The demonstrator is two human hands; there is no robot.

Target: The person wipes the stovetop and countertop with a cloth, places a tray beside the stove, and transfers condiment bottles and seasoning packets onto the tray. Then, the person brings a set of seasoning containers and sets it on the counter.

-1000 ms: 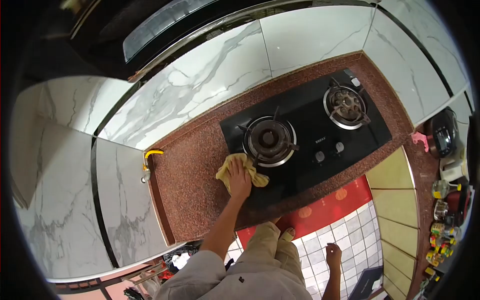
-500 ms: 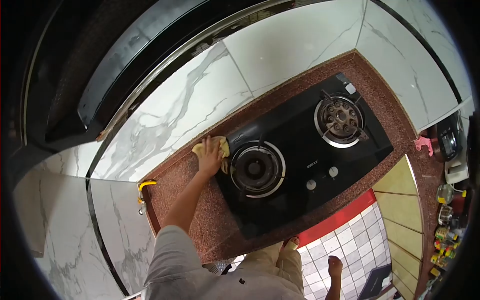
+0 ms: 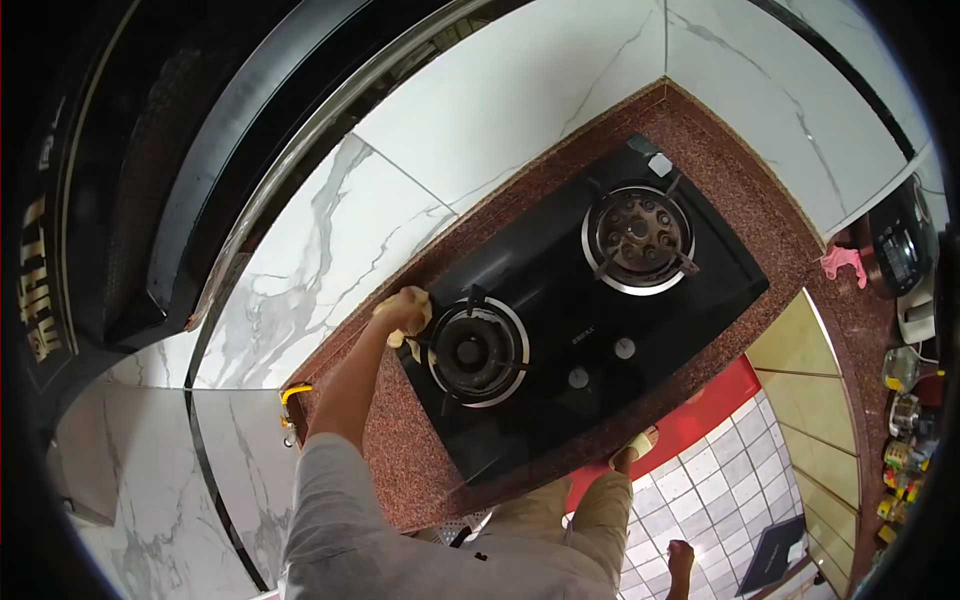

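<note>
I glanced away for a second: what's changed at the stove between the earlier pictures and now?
The left hand has moved the cloth from the near side of the left burner to the stove's back left corner, by the wall. It keeps hold of the cloth. The right hand stays low, away from the stove.

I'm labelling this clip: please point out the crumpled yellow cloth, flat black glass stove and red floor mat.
Crumpled yellow cloth [image 3: 424, 303]: head view, its exposed right side.
Flat black glass stove [image 3: 556, 289]: head view, bare glass near its middle.
Red floor mat [image 3: 712, 408]: head view, its uncovered surface.
</note>
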